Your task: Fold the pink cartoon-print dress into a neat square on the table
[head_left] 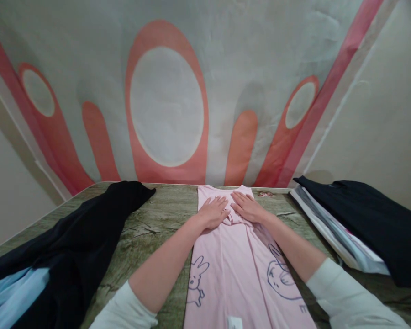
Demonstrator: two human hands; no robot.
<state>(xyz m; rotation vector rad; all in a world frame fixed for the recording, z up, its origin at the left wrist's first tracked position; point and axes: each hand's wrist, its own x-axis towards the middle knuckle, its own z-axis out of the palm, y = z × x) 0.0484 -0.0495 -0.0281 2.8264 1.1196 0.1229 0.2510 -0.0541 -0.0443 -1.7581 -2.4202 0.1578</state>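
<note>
A pink garment (236, 260) with dark blue rabbit line drawings lies lengthwise in front of me, its sides folded inward. A small white label (234, 322) shows on it near the bottom of the view. My left hand (213, 212) rests flat on its upper part, fingers stretched out. Beside it, my right hand (248, 206) also lies flat on the cloth, fingers extended and pointing inward. Neither hand grips the fabric. Between the two hands the cloth is slightly bunched.
The wood-patterned table (160, 219) meets a wall hanging (222, 68) with red and orange shapes. To the left lies a heaped black garment (89, 233) with light blue cloth (23, 292). A stack of folded clothes (356, 246) under a black garment (366, 210) sits on the right.
</note>
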